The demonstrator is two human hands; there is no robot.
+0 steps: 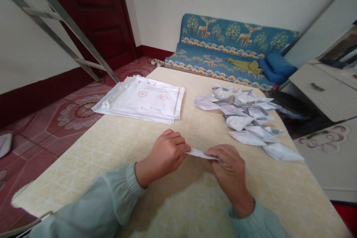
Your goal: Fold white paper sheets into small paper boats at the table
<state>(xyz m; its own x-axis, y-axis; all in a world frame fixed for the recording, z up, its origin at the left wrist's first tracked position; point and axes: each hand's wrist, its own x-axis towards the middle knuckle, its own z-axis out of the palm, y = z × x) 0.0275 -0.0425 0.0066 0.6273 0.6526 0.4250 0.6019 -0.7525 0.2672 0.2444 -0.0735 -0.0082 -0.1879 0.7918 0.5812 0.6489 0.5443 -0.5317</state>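
Observation:
Between my two hands, a narrow strip of folded white paper is held over the table. My left hand is closed on its left end, and my right hand pinches the right end with the thumb on top. The fingers cover both ends of the paper. Beyond my right hand lies a cluster of folded paper boats, several of them pointed at both ends. Past my left hand rests a stack of white paper sheets, the top one bearing red round stamps.
A pale yellow patterned cloth covers the table. Behind it stands a blue sofa with a yellow-green cloth on it. A metal ladder leans at the left by a dark red door. White cabinets stand at the right.

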